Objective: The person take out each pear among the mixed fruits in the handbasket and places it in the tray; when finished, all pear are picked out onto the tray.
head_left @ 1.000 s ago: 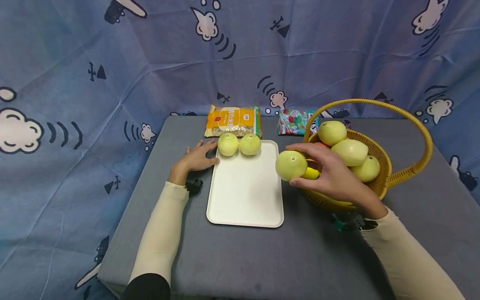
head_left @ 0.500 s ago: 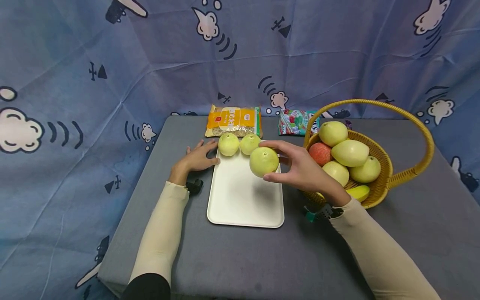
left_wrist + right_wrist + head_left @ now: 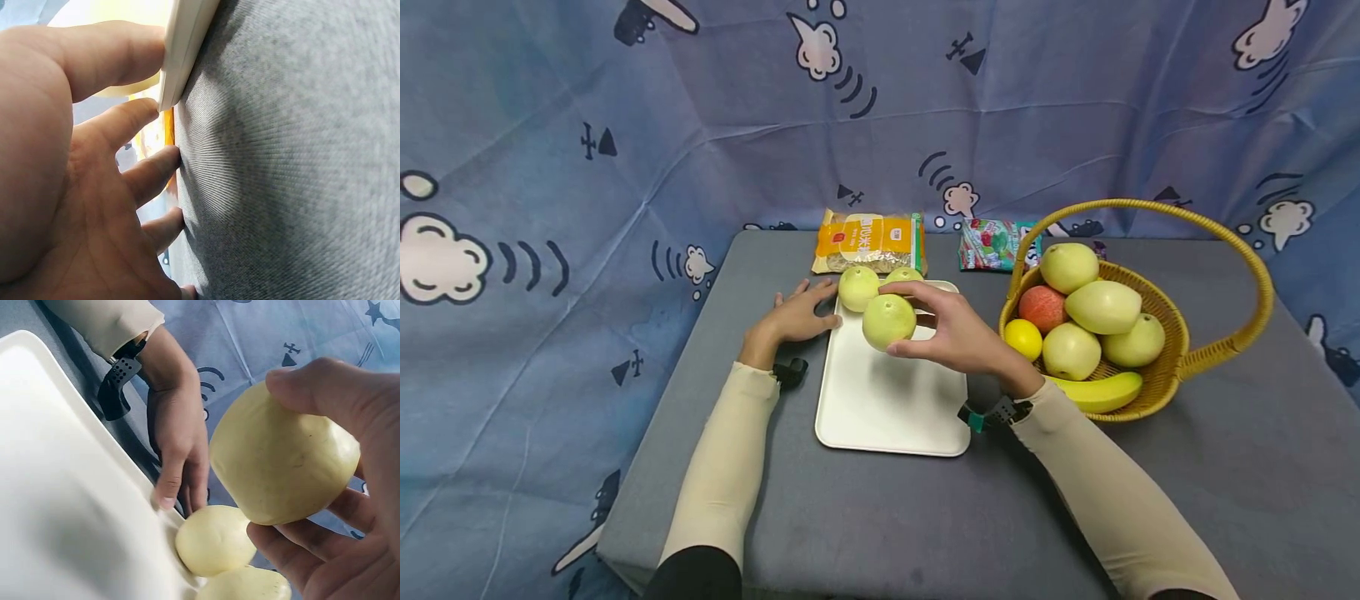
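Head view: fruit basket (image 3: 1167, 379) right; white tray (image 3: 887, 417) centre; left hand (image 3: 799, 317), fingers extended, touching its edge; right hand (image 3: 958, 329) gripping pale-green fruit (image 3: 888, 322) above it, near two similar fruits (image 3: 857, 287). Apparently mid-placement; next calls for lowering, then letting go.

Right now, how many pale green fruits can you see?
7: one fruit in the right hand, two fruits at the far end of the tray, four fruits in the basket. More may be hidden beneath.
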A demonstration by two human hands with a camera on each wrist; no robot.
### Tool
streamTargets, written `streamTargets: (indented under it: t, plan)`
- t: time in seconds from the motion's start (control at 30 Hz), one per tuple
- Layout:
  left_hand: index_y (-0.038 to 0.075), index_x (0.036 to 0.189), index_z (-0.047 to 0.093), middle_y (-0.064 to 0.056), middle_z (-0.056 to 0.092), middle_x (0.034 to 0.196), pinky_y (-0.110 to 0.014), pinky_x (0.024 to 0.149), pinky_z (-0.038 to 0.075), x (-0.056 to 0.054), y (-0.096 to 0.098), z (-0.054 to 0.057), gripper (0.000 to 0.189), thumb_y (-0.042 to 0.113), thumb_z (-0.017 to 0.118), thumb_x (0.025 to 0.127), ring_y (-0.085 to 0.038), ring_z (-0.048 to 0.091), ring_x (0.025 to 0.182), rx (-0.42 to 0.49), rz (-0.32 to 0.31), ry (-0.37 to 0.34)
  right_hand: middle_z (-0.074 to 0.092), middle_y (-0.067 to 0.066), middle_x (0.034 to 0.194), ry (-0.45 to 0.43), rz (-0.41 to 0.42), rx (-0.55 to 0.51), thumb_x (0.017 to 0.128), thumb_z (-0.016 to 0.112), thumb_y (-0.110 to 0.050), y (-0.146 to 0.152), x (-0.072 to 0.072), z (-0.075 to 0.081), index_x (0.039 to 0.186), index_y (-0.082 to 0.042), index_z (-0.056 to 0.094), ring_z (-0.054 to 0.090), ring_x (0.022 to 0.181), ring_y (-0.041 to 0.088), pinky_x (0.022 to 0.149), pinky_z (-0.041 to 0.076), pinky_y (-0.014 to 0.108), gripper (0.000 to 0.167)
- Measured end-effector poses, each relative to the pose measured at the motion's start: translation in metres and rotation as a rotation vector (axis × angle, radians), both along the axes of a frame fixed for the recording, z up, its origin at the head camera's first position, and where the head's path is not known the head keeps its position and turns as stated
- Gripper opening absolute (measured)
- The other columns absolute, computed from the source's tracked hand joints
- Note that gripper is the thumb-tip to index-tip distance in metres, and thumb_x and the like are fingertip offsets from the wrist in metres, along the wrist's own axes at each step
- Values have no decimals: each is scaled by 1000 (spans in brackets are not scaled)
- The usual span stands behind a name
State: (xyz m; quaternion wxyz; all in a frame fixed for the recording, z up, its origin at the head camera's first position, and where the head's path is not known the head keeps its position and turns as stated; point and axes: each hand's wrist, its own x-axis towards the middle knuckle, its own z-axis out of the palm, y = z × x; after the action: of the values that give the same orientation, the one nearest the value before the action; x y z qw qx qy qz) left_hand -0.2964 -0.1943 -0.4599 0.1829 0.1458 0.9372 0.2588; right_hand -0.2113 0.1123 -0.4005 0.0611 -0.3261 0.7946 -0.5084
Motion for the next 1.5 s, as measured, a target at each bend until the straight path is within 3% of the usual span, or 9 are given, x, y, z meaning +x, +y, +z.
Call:
streamTargets:
  t: [0.43,0.87,1.13,1.5]
  plan:
    - [22,176,31,-4,17,185,-78,128,-13,-2,-1,0,78,40,65,107,-39,-2,173,12,-12,5,58,11,155,-42,-2,-33,91,93,-17,-28,-21,-29,156,-13,59,67,129,29,114,57,45,73]
    - [22,175,32,-4,18,185,-79,128,-13,-1,-1,1,77,41,64,108,-39,-1,172,6,-10,0,57,16,157,-121,-45,-39,87,92,-6,-47,-38,-60,154,-5,59,64,140,38,114,57,44,74]
    - [22,175,32,-5,18,185,-80,127,-11,-2,-1,0,76,41,62,109,-40,0,172,1,-22,12,60,16,150,-73,-53,-9,85,94,-6,-54,-39,-69,151,-3,61,65,136,35,113,58,44,74]
    - [23,175,33,-5,18,185,-81,127,-11,-2,-1,0,74,40,62,109,-41,1,172,3,-20,19,62,15,151,-12,-130,-26,85,95,-6,-60,-38,-76,151,-3,60,68,130,32,107,61,39,74]
